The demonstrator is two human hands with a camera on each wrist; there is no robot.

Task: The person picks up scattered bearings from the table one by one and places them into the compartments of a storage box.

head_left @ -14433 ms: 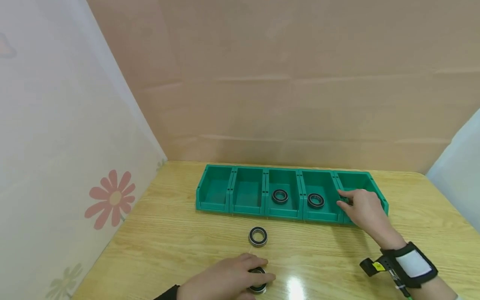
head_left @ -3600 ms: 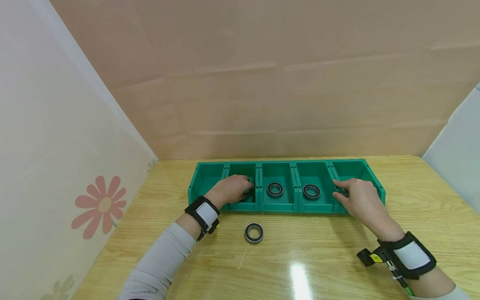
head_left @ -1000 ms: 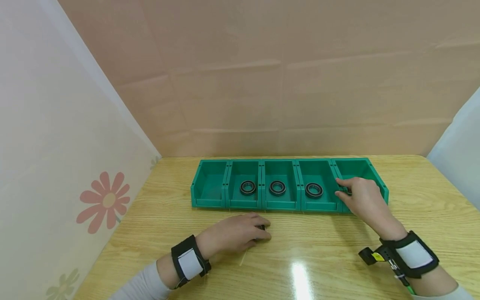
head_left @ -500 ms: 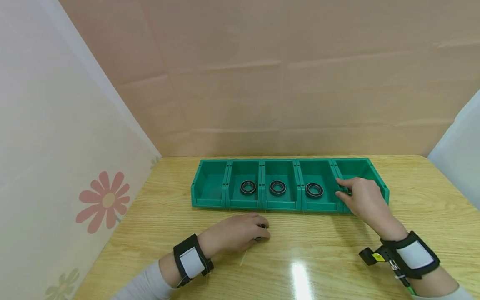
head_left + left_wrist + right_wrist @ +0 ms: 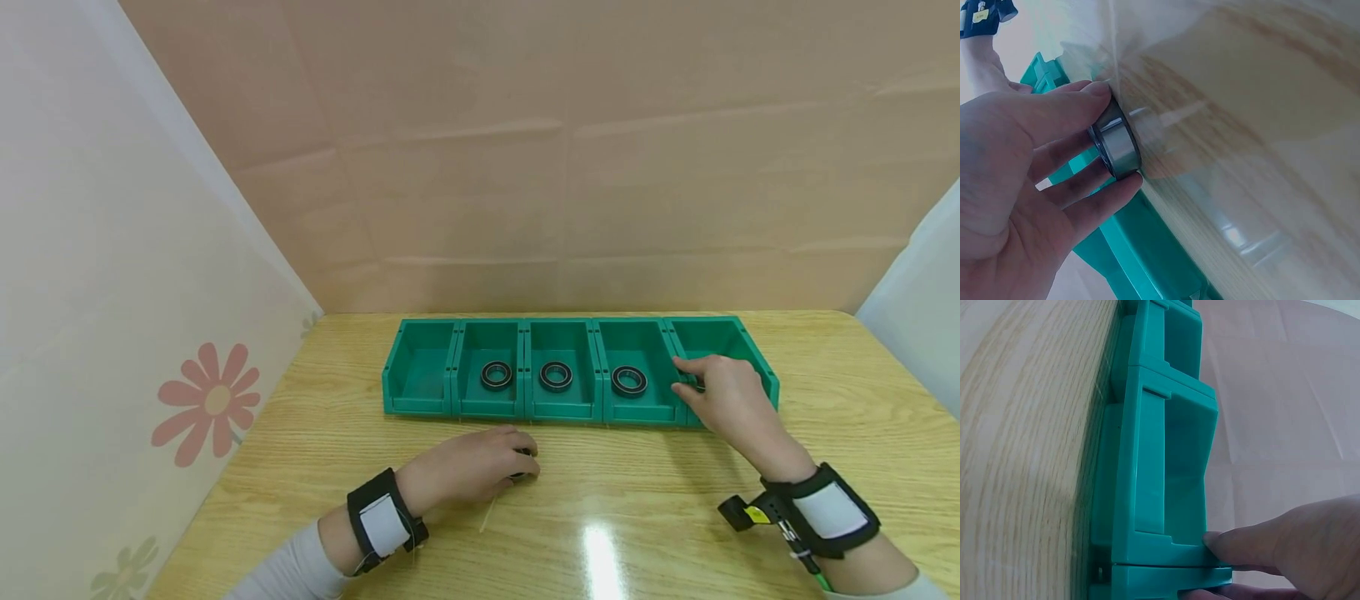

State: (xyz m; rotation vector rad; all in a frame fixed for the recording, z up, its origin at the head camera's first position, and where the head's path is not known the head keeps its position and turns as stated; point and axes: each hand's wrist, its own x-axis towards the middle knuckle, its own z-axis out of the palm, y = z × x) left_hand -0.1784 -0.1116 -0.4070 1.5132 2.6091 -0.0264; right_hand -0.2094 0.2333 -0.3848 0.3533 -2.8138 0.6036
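My left hand (image 5: 472, 467) is low over the table, just in front of the row of green bins. It holds a ball bearing (image 5: 1117, 145) on its edge between thumb and fingers, as the left wrist view shows; in the head view the fingers mostly cover it. My right hand (image 5: 731, 408) pinches the wall (image 5: 1166, 556) between the two rightmost bins, its thumb on one side and fingers on the other. One bearing lies flat in each of three bins: the second from left (image 5: 496, 387), the middle (image 5: 556, 389) and the fourth (image 5: 628, 393).
The leftmost bin (image 5: 423, 367) shows a bare floor. Part of the rightmost bin (image 5: 708, 333) is hidden behind my right hand. A brown paper backdrop (image 5: 570, 208) rises behind the wooden table (image 5: 585, 483), and a white flowered sheet (image 5: 150, 275) stands at left.
My left hand took the front bearing to the second bin, let it go there, then came back and grasped the other table bearing. Over the last half second nothing visibly moved; the right hand stayed put.
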